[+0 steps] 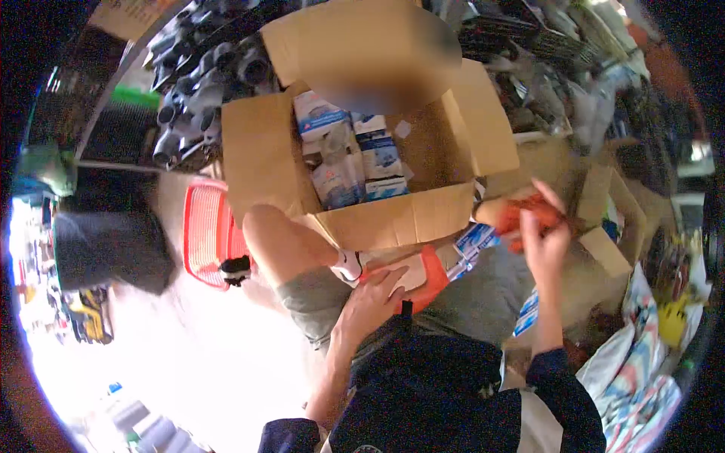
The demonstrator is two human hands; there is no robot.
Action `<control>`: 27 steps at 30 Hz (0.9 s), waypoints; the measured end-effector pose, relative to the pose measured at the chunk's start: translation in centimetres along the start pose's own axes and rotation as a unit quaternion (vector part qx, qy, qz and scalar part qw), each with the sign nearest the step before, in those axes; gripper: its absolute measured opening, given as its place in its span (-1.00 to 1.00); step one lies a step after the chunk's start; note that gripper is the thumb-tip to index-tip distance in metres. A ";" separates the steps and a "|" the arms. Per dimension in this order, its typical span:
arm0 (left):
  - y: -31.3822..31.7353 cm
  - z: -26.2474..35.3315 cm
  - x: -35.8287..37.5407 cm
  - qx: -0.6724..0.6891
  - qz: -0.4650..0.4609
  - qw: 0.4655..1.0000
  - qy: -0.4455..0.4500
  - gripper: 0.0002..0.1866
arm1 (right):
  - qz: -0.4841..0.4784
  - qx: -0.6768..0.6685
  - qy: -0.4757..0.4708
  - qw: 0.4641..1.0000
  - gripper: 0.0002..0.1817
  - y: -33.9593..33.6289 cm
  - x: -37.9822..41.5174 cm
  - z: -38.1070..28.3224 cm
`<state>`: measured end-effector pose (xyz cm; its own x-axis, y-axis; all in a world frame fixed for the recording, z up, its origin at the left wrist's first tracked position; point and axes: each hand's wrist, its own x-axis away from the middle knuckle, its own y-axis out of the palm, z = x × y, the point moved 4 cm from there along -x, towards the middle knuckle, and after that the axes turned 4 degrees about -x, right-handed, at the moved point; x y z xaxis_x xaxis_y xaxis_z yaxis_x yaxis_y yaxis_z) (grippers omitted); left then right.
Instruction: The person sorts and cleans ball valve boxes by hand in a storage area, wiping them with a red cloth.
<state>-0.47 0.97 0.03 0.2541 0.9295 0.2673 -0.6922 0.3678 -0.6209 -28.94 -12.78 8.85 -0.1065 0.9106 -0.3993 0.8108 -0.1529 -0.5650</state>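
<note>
My left hand [381,291] is at my lap, its fingers laid over an orange thing with a pale face [432,279] and a small black part. Its kind I cannot make out. Out to the right, my right hand [545,234] is closed around a blurred reddish thing [529,217], too smeared to name. In front of me stands a large open cardboard box [400,219], flaps spread outward. Blue-and-white packages [384,162] fill its left part, some of them in clear plastic. More blue-and-white packs [476,240] lie between the box and my lap.
A red plastic basket [205,234] stands left of my bare knee [272,238]. Dark grey pipe fittings [204,98] are heaped behind it. On the right are a smaller open carton [615,215] and a striped, crumpled sack [634,377]. A blurred patch covers part of the far flap.
</note>
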 end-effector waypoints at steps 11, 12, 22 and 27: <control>-2.5 -4.1 -3.6 0.047 0.000 0.990 -0.130 -0.58 | -0.470 0.104 0.078 0.873 -0.54 23.3 -5.5 12.4; -3.1 -4.7 -5.1 0.053 0.004 0.989 -0.140 -0.58 | -0.485 0.108 0.117 0.860 -0.51 23.2 -6.7 13.0; 6.1 -22.7 -28.7 -0.186 -0.042 0.977 -0.091 -0.49 | -0.235 0.129 0.227 0.936 -0.34 18.4 -13.1 16.7; 14.6 -28.7 -31.6 -0.403 -0.165 0.900 0.023 -0.27 | -0.231 0.131 0.222 0.938 -0.36 18.3 -12.4 18.2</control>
<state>0.77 -22.27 -38.59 0.3965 0.7598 0.5153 0.1366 0.5063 -0.8515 -23.21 -33.85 -9.68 -0.1144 0.9639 0.2403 0.5621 0.2622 -0.7844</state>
